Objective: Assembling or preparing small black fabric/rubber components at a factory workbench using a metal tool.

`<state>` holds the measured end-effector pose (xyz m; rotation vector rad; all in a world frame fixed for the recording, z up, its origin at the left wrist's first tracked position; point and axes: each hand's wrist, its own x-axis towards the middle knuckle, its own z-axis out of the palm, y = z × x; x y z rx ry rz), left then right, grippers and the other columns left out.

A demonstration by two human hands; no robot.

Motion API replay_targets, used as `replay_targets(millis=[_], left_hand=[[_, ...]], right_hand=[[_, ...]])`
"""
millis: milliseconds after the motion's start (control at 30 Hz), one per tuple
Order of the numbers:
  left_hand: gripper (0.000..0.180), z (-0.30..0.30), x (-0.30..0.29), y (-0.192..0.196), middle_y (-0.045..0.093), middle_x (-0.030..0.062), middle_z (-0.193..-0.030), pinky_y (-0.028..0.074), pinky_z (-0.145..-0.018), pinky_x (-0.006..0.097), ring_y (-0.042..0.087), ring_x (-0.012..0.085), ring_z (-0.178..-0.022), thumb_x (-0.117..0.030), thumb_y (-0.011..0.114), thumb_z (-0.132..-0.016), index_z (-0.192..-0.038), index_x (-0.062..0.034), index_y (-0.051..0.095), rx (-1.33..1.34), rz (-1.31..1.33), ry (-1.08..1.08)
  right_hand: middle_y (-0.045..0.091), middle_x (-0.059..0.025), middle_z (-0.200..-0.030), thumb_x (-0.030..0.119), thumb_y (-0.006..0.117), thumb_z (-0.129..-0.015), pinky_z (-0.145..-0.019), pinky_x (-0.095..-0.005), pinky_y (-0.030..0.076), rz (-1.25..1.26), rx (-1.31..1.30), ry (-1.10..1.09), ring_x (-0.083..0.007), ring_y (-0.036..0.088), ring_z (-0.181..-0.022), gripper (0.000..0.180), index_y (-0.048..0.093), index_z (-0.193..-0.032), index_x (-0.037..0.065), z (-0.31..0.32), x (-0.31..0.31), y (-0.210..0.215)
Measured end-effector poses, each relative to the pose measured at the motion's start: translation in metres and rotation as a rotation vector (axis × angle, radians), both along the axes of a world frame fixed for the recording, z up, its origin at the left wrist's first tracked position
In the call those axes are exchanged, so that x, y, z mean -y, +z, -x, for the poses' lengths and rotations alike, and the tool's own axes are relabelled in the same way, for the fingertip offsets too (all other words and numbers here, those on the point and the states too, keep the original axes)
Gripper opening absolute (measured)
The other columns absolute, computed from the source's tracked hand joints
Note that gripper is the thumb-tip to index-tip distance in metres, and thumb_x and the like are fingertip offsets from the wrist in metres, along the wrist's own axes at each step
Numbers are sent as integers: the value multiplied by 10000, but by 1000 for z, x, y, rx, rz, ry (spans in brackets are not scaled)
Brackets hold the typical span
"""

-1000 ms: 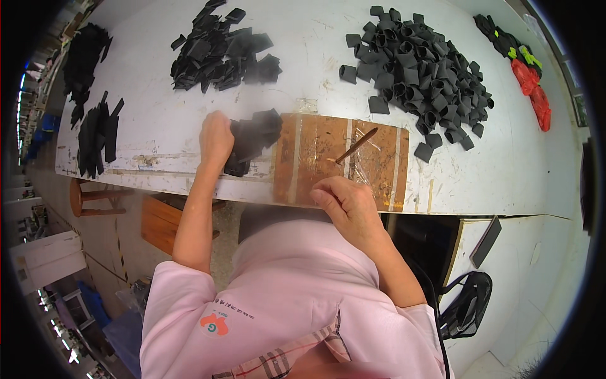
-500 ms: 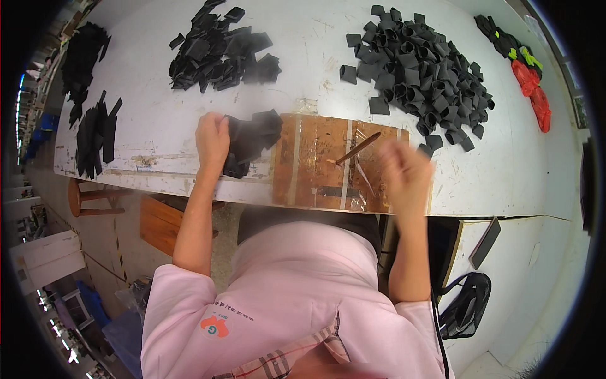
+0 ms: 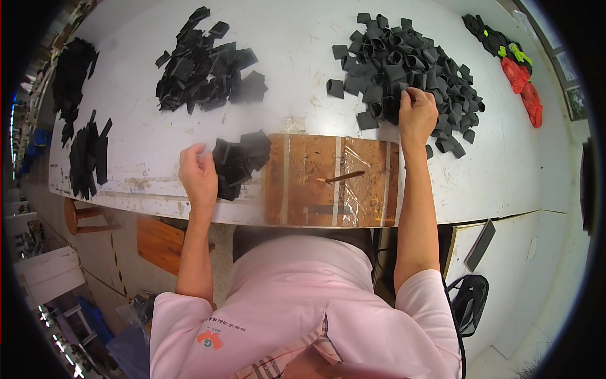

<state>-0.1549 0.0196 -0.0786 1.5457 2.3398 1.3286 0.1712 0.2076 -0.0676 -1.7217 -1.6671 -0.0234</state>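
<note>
My right hand [image 3: 418, 119] is over the near side of a large heap of short black fabric tubes [image 3: 394, 57]. Its thumb and fingers are pinched on one black tube, partly hidden among the others. My left hand [image 3: 199, 178] is beside a small pile of flat black fabric pieces [image 3: 242, 156] near the table's front edge. The left fingers are curled together, and whatever they hold is hidden. Between my hands, a pointed brown stick [image 3: 344, 177] lies on a brown board [image 3: 303, 196] crossed with strips of clear tape.
Another heap of flat black pieces [image 3: 208, 69] lies at the back left. Long black strips [image 3: 88, 155] are stacked at the far left. Red plastic bags [image 3: 521, 79] rest along the right wall. A wooden stool [image 3: 79, 216] stands beyond the table's left front.
My right hand has moved from above the board's right side up to the tube heap. The stick now lies flatter on the board. My left hand has shifted slightly away from the small pile.
</note>
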Motion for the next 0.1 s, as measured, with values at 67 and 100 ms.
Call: replay_targets(millis=[67, 100], left_hand=[[178, -3, -3, 6, 518, 92, -830, 403, -582, 277, 461, 170, -609, 8, 550, -741, -919, 0, 542, -17, 4, -21], [178, -4, -7, 6, 518, 92, -830, 403, -582, 277, 461, 170, -609, 8, 550, -741, -919, 0, 542, -15, -5, -28]], right_hand=[[585, -90, -838, 161, 594, -750, -658, -345, 460, -15, -164, 26, -231, 584, -750, 151, 631, -826, 36, -4, 3, 8], [602, -88, -843, 158, 588, -761, -666, -337, 461, -25, -330, 60, -216, 597, -746, 152, 638, -832, 33, -6, 6, 12]])
